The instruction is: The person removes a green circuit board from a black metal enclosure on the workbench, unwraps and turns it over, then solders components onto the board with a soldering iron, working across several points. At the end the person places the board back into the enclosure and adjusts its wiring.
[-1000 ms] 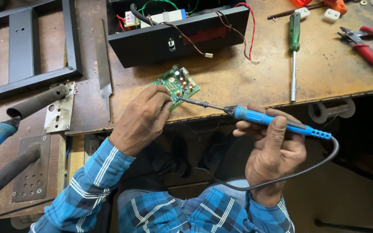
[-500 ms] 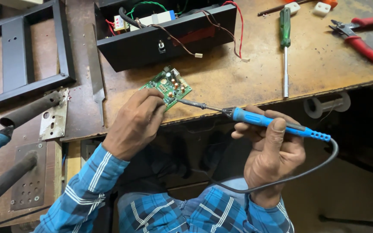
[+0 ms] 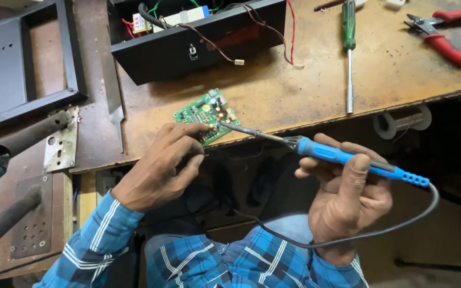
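A small green circuit board [image 3: 203, 113] lies near the front edge of the brown workbench [image 3: 305, 90]. My left hand [image 3: 161, 165] rests at the bench edge, its fingertips pressing the board's near side. My right hand [image 3: 345, 200] grips a blue-handled soldering iron [image 3: 342, 157] below the bench edge. The iron's metal tip reaches left and touches the board's right side. A dark cable runs from the iron's handle down across my lap.
A black open case [image 3: 188, 45] with wires stands behind the board. A green screwdriver [image 3: 349, 50] and red-handled pliers [image 3: 449, 40] lie at the right. A black metal frame [image 3: 28, 64], a metal plate and dark handled tools sit at the left.
The view has shifted a little; both hands keep their hold. The iron's tip stays at the board's right side.
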